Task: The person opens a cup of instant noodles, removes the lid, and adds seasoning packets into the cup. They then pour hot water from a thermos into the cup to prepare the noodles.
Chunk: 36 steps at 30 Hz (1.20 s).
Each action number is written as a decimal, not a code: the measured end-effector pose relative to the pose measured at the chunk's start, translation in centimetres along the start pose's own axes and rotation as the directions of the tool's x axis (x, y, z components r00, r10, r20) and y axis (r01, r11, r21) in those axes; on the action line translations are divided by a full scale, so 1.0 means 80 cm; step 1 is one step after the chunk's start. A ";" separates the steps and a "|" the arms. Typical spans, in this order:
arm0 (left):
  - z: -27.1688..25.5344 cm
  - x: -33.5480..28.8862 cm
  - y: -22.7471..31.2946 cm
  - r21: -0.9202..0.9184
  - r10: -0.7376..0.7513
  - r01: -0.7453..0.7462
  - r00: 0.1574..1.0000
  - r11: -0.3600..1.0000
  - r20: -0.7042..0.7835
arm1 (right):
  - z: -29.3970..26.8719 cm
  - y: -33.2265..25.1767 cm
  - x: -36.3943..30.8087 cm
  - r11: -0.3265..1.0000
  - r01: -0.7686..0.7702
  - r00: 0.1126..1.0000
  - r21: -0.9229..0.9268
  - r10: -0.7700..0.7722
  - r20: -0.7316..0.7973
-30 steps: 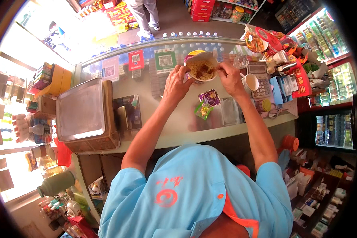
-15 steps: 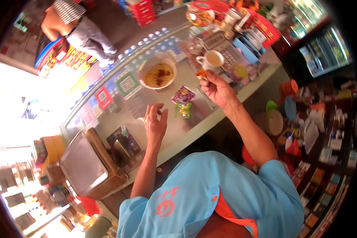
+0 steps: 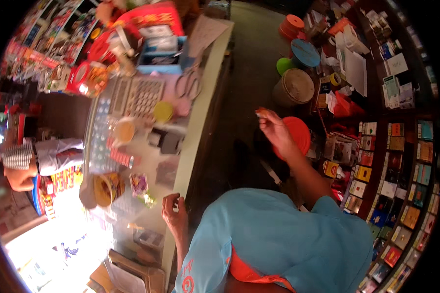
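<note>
My right hand (image 3: 275,131) is raised off the table (image 3: 200,127), out over the floor toward two o'clock, its fingers pinched on a small orange scrap (image 3: 260,113). My left hand (image 3: 174,215) rests on the table's near edge at about seven o'clock, fingers curled in; I cannot tell whether they grasp anything. At nine o'clock from it stands a bowl (image 3: 104,189), with a bright wrapper (image 3: 139,184) just beside.
</note>
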<state>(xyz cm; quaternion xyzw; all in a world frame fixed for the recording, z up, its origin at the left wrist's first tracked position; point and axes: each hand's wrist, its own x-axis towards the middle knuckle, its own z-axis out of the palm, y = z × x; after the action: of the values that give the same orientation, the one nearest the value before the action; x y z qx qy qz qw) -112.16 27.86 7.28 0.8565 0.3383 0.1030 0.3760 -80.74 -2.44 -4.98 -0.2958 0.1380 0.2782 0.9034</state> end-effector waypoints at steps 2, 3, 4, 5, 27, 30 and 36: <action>0.025 0.017 0.038 0.002 -0.022 0.022 0.995 1.000 0.093 | -0.116 -0.054 0.036 0.988 0.148 0.960 -0.042 -0.154 -0.234; 0.038 0.018 0.062 0.015 -0.063 0.062 0.988 0.998 0.139 | -0.165 -0.085 0.057 0.975 0.202 0.912 -0.092 -0.221 -0.346; 0.053 0.021 0.079 0.029 -0.102 0.098 0.978 0.995 0.181 | -0.201 -0.123 0.076 0.970 0.194 0.901 -0.149 -0.236 -0.364; 0.066 0.026 0.088 0.053 -0.097 0.088 0.969 0.995 0.226 | -0.233 -0.157 0.096 0.962 0.183 0.889 -0.204 -0.250 -0.383; -0.013 0.012 0.028 0.047 -0.299 0.316 0.928 0.948 -0.222 | 0.054 0.073 -0.023 0.338 0.188 0.772 -0.922 0.529 0.352; -0.038 -0.007 -0.022 0.015 -0.271 0.293 0.901 0.956 -0.340 | 0.181 0.104 -0.058 0.299 0.505 0.611 -0.810 0.538 0.580; -0.057 -0.003 -0.111 -0.069 -0.220 0.210 0.891 0.975 -0.396 | 0.258 0.264 -0.069 0.077 0.810 0.469 -0.581 0.511 0.721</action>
<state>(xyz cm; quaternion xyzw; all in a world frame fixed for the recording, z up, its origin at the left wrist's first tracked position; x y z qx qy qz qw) -118.79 34.68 4.13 0.7698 0.4995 0.2383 0.3180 -95.80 22.00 3.87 -0.6417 -0.6000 0.2637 0.3984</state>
